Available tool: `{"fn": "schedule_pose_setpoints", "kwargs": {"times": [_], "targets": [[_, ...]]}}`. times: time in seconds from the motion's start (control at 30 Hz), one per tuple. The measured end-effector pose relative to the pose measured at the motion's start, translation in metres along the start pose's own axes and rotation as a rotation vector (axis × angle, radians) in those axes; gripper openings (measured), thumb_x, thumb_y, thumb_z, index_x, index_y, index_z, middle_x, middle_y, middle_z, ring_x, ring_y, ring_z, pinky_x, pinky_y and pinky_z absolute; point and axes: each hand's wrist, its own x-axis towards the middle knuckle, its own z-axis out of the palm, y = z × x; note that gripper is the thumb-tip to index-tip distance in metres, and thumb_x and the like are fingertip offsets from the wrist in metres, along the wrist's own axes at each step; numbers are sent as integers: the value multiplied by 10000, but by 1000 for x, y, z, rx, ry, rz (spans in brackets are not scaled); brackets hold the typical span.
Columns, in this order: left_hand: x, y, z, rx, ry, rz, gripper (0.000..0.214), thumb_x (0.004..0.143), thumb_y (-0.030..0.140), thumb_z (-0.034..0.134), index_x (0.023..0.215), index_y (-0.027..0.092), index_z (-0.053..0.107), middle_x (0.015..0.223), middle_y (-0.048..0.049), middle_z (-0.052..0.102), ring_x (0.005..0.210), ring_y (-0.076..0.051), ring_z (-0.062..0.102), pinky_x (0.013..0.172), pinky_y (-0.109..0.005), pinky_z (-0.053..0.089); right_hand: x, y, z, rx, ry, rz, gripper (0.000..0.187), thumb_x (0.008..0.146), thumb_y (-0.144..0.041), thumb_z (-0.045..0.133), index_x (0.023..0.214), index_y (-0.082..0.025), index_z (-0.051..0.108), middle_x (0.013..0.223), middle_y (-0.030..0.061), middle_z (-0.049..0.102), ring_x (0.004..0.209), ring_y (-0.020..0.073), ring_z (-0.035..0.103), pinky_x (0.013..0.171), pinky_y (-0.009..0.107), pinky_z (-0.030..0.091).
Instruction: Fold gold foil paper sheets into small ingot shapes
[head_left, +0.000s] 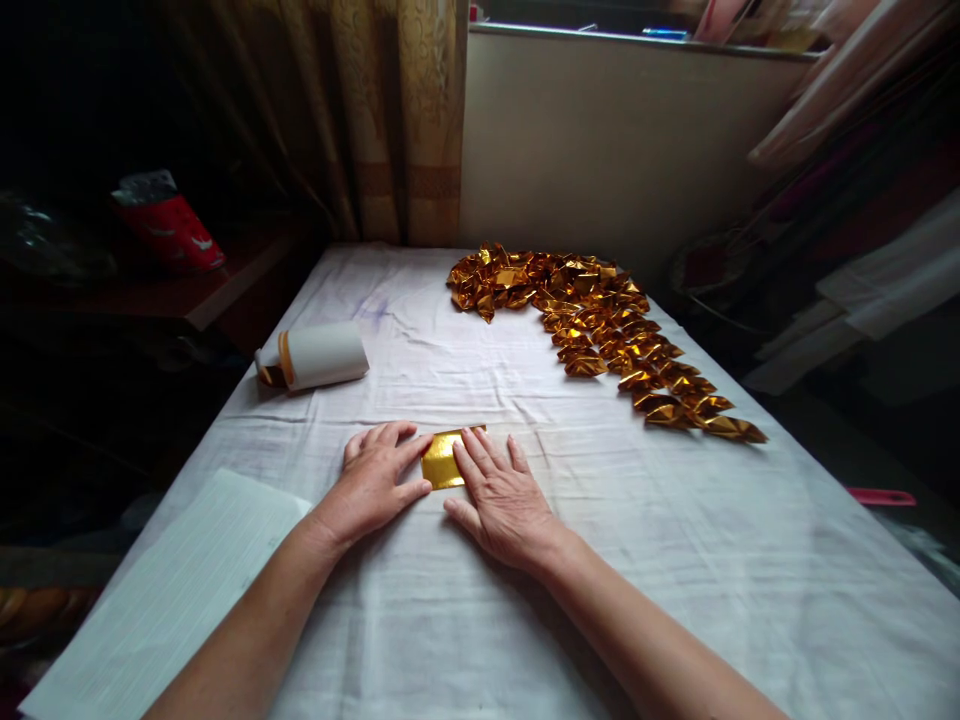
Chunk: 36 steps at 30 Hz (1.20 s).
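A small sheet of shiny gold foil paper lies flat on the white cloth in front of me. My right hand rests palm down over its right part, fingers stretched out, so that side is hidden. At the left edge of the foil is my left hand, its thumb and forefinger spread and touching the sheet's corners. Further back, many folded gold foil pieces are laid in overlapping rows that curve towards the right side.
A white roll with an orange band lies at the left, gold showing at its end. Lined paper sits partly under my left forearm. White cloth covers the table. A red container stands on a dark side table; a curtain hangs behind.
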Motion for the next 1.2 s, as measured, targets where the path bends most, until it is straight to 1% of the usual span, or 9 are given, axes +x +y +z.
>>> {"fn": "schedule_pose_setpoints", "kwargs": {"times": [0.17,0.27,0.4,0.57,0.73,0.97,1.07,1.13,1.2], "targets": [[-6,11,-1,51,15,20,522,827,330,635,1340,290,554,1421,-110,508,1315,-312,432,1087,-555,315,-10,12,-1,-59,-11,30,734,959,-593,400,1524,-139,286,1594,137,166,1490,290,175,1188,596,109],[-15,28,5,126,104,78,470,901,230,515,1370,261,527,1534,-120,403,1420,-327,317,1131,-628,207,-11,14,2,-82,18,23,730,953,-608,403,1522,-162,299,1588,135,206,1484,292,198,1184,595,135],[-26,39,16,112,-3,299,456,998,365,394,1447,293,430,1503,-54,469,1445,-264,313,1185,-601,66,-10,14,5,-108,37,6,729,950,-616,397,1522,-173,303,1591,125,213,1482,290,208,1179,594,155],[-32,27,14,113,-100,331,493,1007,471,352,1474,316,382,1533,-26,423,1454,-230,305,1194,-545,-53,-9,13,3,-125,-17,16,733,948,-574,429,1524,-143,289,1592,128,187,1484,301,193,1175,604,151],[-40,14,4,154,-148,338,513,984,476,410,1474,326,379,1545,-36,399,1455,-255,302,1183,-559,-59,-9,12,3,-137,-12,19,718,946,-550,448,1518,-139,310,1591,130,194,1483,303,198,1173,599,157],[-49,10,4,181,-104,309,531,958,450,480,1469,336,390,1536,-44,417,1443,-269,323,1183,-584,-2,-14,14,8,-146,107,3,692,944,-549,457,1506,-158,352,1581,138,252,1474,312,227,1173,594,160],[-49,11,6,193,-78,308,530,962,449,467,1472,329,388,1529,-48,429,1443,-272,323,1183,-589,24,-18,8,7,-126,136,-115,682,952,-538,458,1522,-191,319,1588,104,252,1485,287,198,1199,566,102],[-49,12,6,194,-60,310,529,967,450,454,1477,327,382,1520,-54,444,1438,-270,332,1184,-584,36,-21,3,7,-96,111,-217,670,957,-529,461,1528,-219,300,1581,77,289,1484,260,210,1212,535,93],[-48,13,5,193,-50,313,516,968,445,454,1468,330,398,1511,-54,457,1426,-273,353,1183,-583,42,-24,1,6,-69,73,-240,654,964,-518,456,1527,-224,301,1568,70,323,1474,253,241,1215,529,102]]}}
